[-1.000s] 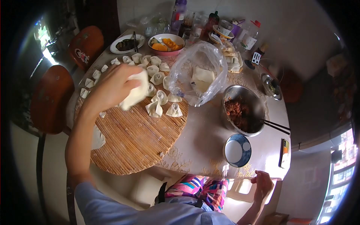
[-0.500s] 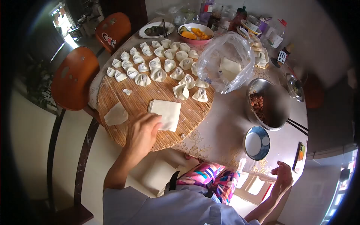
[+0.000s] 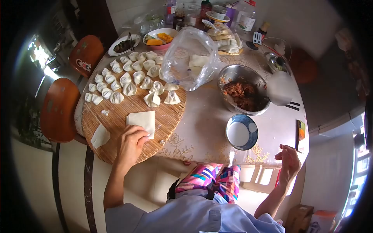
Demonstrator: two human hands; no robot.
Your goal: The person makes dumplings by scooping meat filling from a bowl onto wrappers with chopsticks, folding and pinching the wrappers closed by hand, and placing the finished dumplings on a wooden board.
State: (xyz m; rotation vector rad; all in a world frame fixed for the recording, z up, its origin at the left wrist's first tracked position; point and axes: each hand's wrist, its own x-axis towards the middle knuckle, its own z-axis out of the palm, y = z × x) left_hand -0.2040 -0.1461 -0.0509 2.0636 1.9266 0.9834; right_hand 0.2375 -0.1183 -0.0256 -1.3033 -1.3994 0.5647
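My left hand [image 3: 132, 145] is at the near edge of a stack of square wonton wrappers [image 3: 142, 121], thumb and fingers closed on its near edge. The stack lies on a round slatted wooden board [image 3: 155, 145]. A loose wrapper piece [image 3: 100, 136] sits left of the hand. Several folded wontons [image 3: 129, 89] stand in rows farther back on the board. My right hand [image 3: 289, 161] hovers by the table's front right edge, fingers loosely bent and apart, holding nothing. A blue-rimmed bowl [image 3: 254, 132] with whitish contents is left of it.
A steel bowl of meat filling [image 3: 243, 93] stands behind the blue bowl, chopsticks [image 3: 293, 105] beside it. A plastic bag [image 3: 176, 73] holds more wrappers. A phone [image 3: 301, 134] lies at the right edge. Plates, bottles and jars line the back; two chairs [image 3: 60, 110] stand left.
The view has swung right, so the table's contents appear farther left. My left hand's fingers have drawn in on the wrapper stack's near edge. My right hand stays near the table edge.
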